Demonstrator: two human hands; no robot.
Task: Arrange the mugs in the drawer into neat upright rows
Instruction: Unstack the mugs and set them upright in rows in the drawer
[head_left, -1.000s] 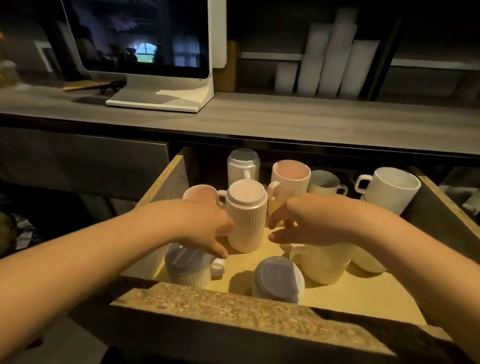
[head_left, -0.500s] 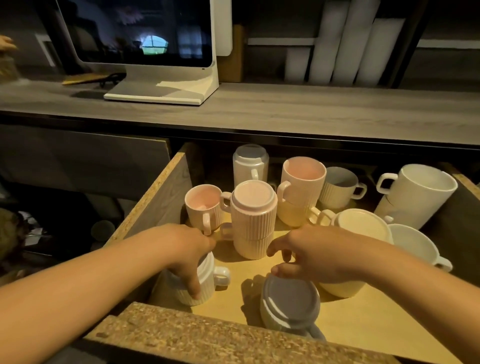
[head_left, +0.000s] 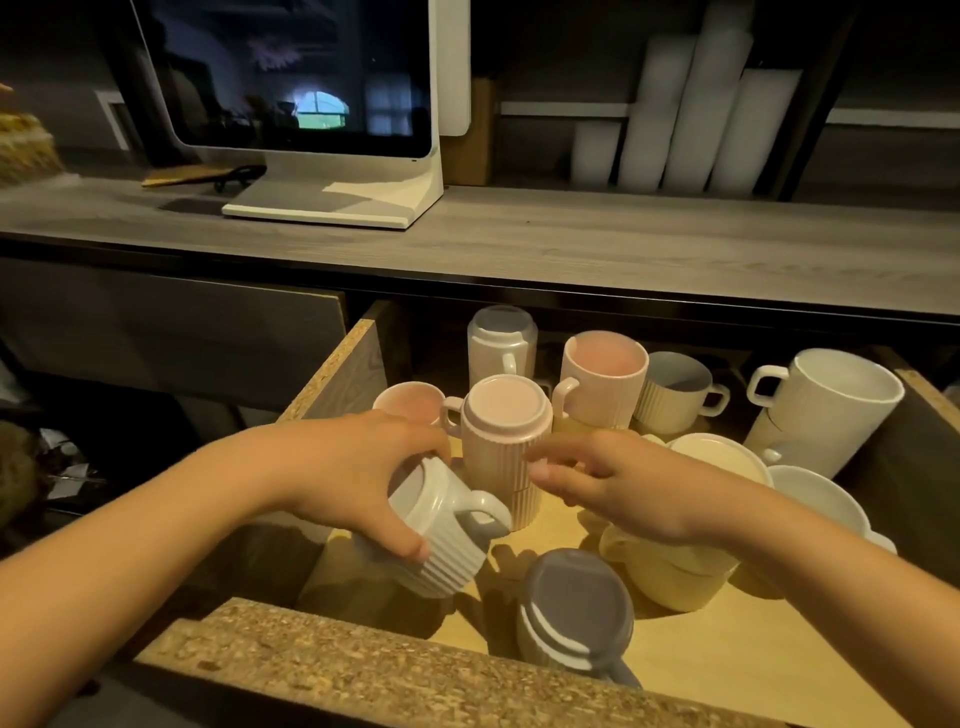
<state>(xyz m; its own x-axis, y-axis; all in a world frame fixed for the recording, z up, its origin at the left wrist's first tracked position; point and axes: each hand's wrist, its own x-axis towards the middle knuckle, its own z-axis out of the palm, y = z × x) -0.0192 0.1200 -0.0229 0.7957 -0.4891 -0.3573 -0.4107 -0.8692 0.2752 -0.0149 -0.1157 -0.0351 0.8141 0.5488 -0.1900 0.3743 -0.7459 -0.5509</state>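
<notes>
An open wooden drawer holds several ribbed mugs. My left hand grips a grey-white ribbed mug at the drawer's front left, lifted and tilted, handle pointing right. My right hand hovers with fingers apart over a cream mug, close to a stack of upside-down pink mugs. An upside-down grey mug sits at the front. Behind stand an upright pink mug, a small pink mug, an inverted white mug, a grey-lined mug and a tall white mug stack.
The drawer's chipboard front edge runs across the bottom of the view. Above the drawer is a grey wooden counter with a white monitor. White rolls stand on a shelf behind. A white mug lies at the right.
My left hand has closed on the grey-white mug at the front left and lifted and tilted it. My right hand stayed near the pink stack, over the cream mug.
</notes>
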